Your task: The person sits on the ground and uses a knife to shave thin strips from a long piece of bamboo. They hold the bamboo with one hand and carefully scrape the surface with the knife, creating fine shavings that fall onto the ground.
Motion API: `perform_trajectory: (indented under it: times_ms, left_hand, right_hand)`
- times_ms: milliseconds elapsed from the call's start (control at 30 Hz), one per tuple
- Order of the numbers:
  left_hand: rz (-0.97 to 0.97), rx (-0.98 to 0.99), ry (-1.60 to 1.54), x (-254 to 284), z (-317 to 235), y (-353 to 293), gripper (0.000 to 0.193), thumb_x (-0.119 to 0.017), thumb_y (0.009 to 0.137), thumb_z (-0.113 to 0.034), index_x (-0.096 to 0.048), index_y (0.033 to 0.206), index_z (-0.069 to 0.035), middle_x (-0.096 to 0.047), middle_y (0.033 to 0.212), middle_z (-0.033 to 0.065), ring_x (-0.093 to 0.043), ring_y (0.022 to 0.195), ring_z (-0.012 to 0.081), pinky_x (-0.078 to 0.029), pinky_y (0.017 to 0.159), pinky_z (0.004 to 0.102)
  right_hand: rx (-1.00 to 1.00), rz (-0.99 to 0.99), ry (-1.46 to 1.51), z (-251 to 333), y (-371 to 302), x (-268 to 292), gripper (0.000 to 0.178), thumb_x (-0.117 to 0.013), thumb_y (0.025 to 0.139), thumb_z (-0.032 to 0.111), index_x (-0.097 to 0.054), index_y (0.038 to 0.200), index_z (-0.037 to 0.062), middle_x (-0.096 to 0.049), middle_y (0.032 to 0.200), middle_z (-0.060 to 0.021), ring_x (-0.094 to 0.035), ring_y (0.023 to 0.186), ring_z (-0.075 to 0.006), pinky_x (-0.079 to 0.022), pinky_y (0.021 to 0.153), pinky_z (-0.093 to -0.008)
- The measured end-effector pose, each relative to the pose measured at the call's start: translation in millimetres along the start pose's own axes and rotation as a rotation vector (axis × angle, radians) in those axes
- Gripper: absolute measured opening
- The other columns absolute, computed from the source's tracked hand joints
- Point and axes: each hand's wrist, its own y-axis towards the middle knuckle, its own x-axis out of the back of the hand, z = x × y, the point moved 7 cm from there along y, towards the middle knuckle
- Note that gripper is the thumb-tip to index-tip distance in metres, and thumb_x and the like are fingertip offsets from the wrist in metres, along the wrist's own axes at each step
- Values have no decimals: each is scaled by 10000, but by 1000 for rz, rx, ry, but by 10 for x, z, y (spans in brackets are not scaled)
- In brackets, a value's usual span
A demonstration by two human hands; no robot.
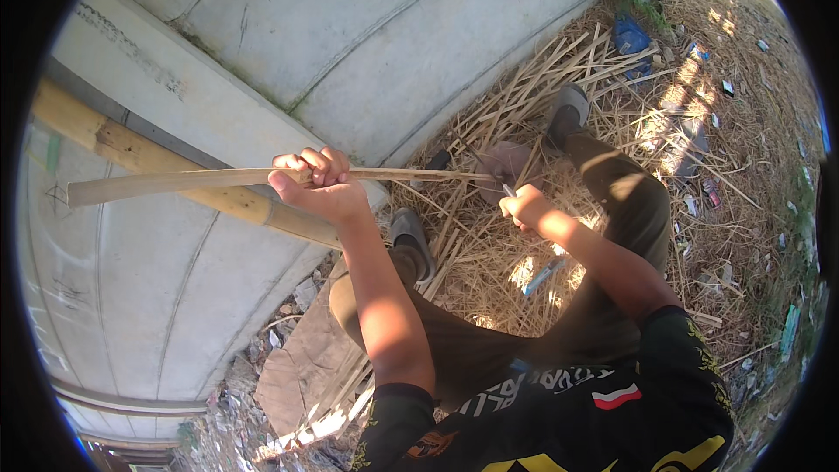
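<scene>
My left hand (325, 188) is closed around a long, pale bamboo strip (175, 182), held nearly level in front of me. The strip's wide end sticks out to the left, and its narrow end reaches across to the right. Close to that narrow end, my right hand (526, 206) is closed on a small knife (508, 190); only a bit of pale metal shows past the fingers. Beneath the strip's right end is a brownish-pink round block (507, 163), partly covered by it.
Cut bamboo strips (516, 105) and shavings (489, 297) litter the ground around my shoes (411, 240). A bamboo pole (149, 150) runs along the concrete wall (393, 17) at left. A blue bag (631, 38) lies at the far right, with scattered litter beyond.
</scene>
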Motion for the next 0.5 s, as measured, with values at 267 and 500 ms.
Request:
perform_trajectory:
  times_ms: [267, 500]
  left_hand:
    - [-26, 109, 64, 75, 31, 89, 465, -617, 935, -199, -276, 620, -172, -212, 489, -51, -181, 384, 59, -171, 373, 257]
    - [-2, 119, 3, 69, 79, 46, 449, -625, 908, -161, -280, 620, -167, -160, 510, -55, -133, 422, 69, -126, 409, 272]
  right_hand:
    - [952, -254, 896, 976, -835, 213, 296, -550, 954, 86, -442, 678, 95, -417, 527, 40, -366, 434, -58, -284, 422, -249]
    - [-194, 202, -18, -4, -399, -45, 192, -613, 784, 119, -468, 674, 58, -297, 537, -11, -335, 418, -122, -259, 377, -327]
